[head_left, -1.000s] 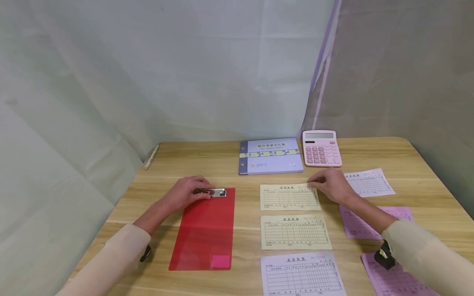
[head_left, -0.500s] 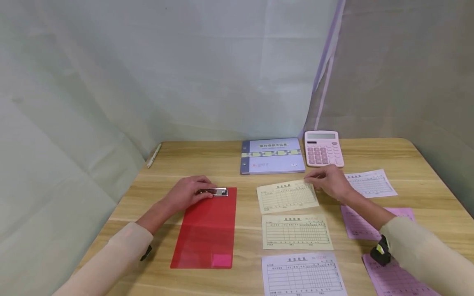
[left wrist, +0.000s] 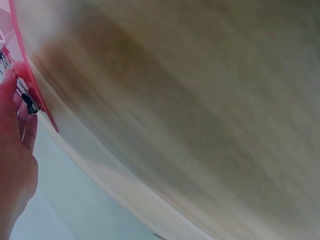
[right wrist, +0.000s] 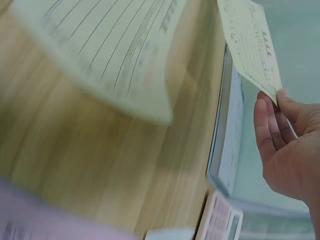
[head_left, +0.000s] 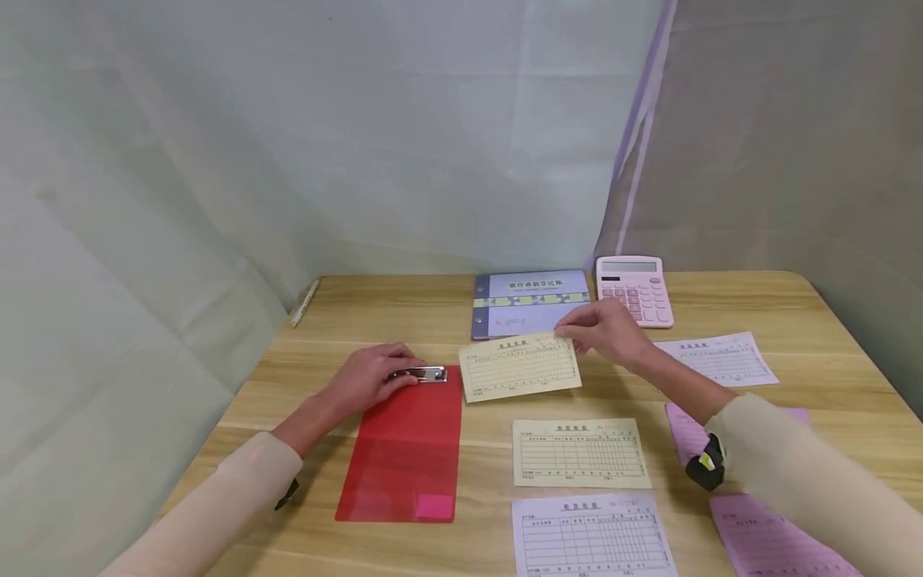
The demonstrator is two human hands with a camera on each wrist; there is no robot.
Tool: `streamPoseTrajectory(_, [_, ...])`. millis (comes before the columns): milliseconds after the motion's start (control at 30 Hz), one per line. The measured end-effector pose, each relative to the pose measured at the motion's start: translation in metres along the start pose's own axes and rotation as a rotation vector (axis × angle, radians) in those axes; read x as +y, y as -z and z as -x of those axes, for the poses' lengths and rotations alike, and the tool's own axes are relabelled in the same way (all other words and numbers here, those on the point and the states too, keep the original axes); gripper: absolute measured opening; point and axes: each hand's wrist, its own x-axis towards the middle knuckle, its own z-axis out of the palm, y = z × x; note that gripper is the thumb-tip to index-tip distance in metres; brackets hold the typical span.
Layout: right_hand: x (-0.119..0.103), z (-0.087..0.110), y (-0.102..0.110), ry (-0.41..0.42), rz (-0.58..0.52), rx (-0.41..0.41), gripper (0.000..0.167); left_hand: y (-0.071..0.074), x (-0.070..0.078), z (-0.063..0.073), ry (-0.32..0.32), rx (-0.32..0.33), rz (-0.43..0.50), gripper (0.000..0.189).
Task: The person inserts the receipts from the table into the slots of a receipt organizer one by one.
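My right hand [head_left: 609,330] pinches the upper right corner of a pale yellow receipt slip [head_left: 519,370], lifted above the table. The slip's left edge overlaps the right edge of a red clipboard [head_left: 407,457] in the head view. At the clipboard's top, my left hand [head_left: 368,377] grips the metal clip [head_left: 430,374]. The left wrist view has the thumb on the clip [left wrist: 22,92] and fingers behind it. In the right wrist view, thumb and fingertips hold the slip [right wrist: 252,45] by one corner.
A second yellow slip [head_left: 580,455] and a white slip [head_left: 591,537] lie in a column. Pink slips [head_left: 771,529] and another white slip [head_left: 721,361] are at the right. A blue account book [head_left: 534,292], pink calculator [head_left: 634,292] and pen [head_left: 305,303] are at the back.
The right hand has raised the top yellow slip off the table and carried it left toward the red clipboard. The left hand has stayed at the clip.
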Motion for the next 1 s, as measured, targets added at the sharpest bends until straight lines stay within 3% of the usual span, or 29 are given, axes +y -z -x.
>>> streamPoseTrajectory(233, [-0.013, -0.010, -0.047, -0.096, -0.114, -0.071, 0.013, 0.000, 0.000, 0.001, -0.010, 0.019, -0.026, 0.033])
streamPoseTrajectory(433, [-0.019, -0.015, -0.093, -0.190, -0.160, -0.128, 0.010, -0.002, -0.001, 0.000, -0.003, -0.010, -0.062, 0.035])
streamPoseTrajectory(667, [-0.026, -0.021, -0.130, -0.189, -0.203, -0.150, 0.008, -0.002, 0.002, -0.001, -0.052, 0.009, -0.060, 0.033])
streamPoseTrajectory(1000, [-0.033, -0.033, -0.161, -0.154, -0.261, -0.181, 0.009, -0.001, 0.001, -0.001, -0.074, 0.010, -0.063, 0.027])
